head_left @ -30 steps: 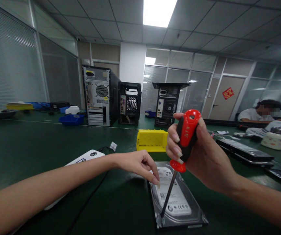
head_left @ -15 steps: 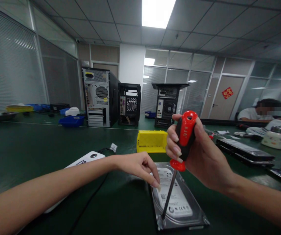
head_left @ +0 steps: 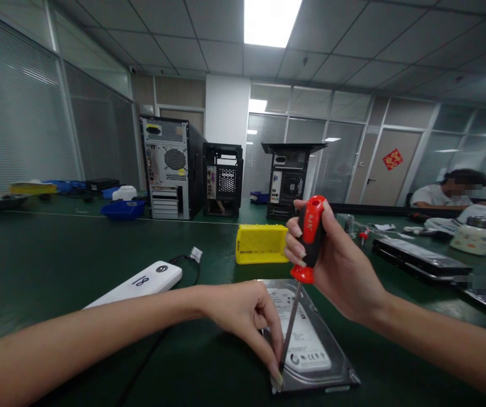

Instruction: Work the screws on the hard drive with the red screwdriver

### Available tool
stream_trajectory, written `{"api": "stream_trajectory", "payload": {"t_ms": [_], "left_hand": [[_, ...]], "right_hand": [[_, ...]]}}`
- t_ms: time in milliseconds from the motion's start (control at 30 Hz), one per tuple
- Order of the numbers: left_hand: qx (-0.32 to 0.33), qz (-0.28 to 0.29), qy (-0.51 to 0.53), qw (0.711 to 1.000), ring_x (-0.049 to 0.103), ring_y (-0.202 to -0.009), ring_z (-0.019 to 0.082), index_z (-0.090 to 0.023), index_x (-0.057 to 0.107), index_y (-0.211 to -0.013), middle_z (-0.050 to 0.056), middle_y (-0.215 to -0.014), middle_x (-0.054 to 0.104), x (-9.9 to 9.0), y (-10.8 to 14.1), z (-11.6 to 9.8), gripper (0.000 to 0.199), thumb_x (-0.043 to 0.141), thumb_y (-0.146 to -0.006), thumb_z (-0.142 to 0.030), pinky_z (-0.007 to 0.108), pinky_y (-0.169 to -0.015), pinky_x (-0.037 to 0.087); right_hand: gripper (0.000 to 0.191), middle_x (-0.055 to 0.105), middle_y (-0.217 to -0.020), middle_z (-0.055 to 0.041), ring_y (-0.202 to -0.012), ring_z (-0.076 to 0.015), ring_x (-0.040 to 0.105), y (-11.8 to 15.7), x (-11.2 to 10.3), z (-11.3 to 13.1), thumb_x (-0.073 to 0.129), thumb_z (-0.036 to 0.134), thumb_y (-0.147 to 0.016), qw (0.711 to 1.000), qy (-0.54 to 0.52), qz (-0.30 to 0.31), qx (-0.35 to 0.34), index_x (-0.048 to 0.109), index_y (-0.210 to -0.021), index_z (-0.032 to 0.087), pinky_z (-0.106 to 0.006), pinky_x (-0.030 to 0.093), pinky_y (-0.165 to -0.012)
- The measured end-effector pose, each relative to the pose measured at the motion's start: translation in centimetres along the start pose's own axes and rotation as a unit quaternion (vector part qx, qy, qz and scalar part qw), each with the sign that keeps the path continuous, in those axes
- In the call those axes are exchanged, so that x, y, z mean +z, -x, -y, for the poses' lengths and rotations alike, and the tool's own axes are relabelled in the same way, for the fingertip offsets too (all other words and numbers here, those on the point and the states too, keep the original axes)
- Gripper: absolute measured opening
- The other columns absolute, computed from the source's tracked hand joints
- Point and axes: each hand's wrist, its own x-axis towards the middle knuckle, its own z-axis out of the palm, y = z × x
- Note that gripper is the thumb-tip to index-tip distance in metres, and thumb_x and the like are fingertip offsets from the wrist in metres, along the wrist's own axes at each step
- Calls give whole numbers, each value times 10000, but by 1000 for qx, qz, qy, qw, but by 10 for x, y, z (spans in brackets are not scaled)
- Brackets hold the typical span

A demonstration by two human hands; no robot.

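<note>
A silver hard drive [head_left: 311, 333] with a white label lies on the green table in front of me. My right hand [head_left: 332, 254] grips the red and black handle of a screwdriver [head_left: 312, 232], whose shaft slants down to the drive's near left corner. At that corner, the closed fingertips of my left hand [head_left: 251, 322] are beside the screwdriver tip. They hide the tip and whatever may be between them.
Behind the drive stands a yellow bin [head_left: 262, 244]. A white power bank [head_left: 141, 282] with a black cable lies left. Stacked drives [head_left: 421, 257] are at the right. Computer cases [head_left: 169, 169] stand farther back; a person sits at the far right.
My left hand has moved down and nearer, from the drive's left edge to the screwdriver tip. My right hand and the screwdriver handle have shifted slightly left, with the shaft more upright.
</note>
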Motion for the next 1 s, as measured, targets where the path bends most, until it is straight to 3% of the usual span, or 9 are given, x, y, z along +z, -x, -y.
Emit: {"api": "stream_trajectory", "payload": {"t_ms": [167,300,667,1000], "left_hand": [[-24,15,17,999,237,-390,18,-93,676,-743,-86,-445,436,-4,-1,1,119,704,-637,-138,181,-380,181],[-35,36,44,998,265,-383,17,-90,675,-756,-76,-472,482,-7,-1,0,94,672,-661,-92,181,-388,201],[-39,57,36,997,174,-409,38,-86,680,-817,-82,-441,398,-10,-1,2,160,680,-670,-151,214,-403,140],[-19,17,9,1000,173,-436,31,-93,686,-827,-84,-478,405,0,-1,-8,180,690,-648,-115,186,-396,157]], "right_hand": [[249,429,-738,13,-557,-70,413,1,1,1,340,384,-890,1000,8,17,-9,496,-1023,241,-203,395,-507],[244,429,-729,15,-553,-69,412,2,1,1,336,385,-892,999,12,29,-6,497,-1009,244,-200,388,-497],[240,422,-724,17,-550,-72,416,4,1,4,328,378,-893,999,35,30,-19,499,-1014,261,-200,395,-496],[244,424,-707,17,-531,-87,413,4,5,4,373,419,-862,998,58,13,-11,518,-994,274,-219,404,-498]]}}
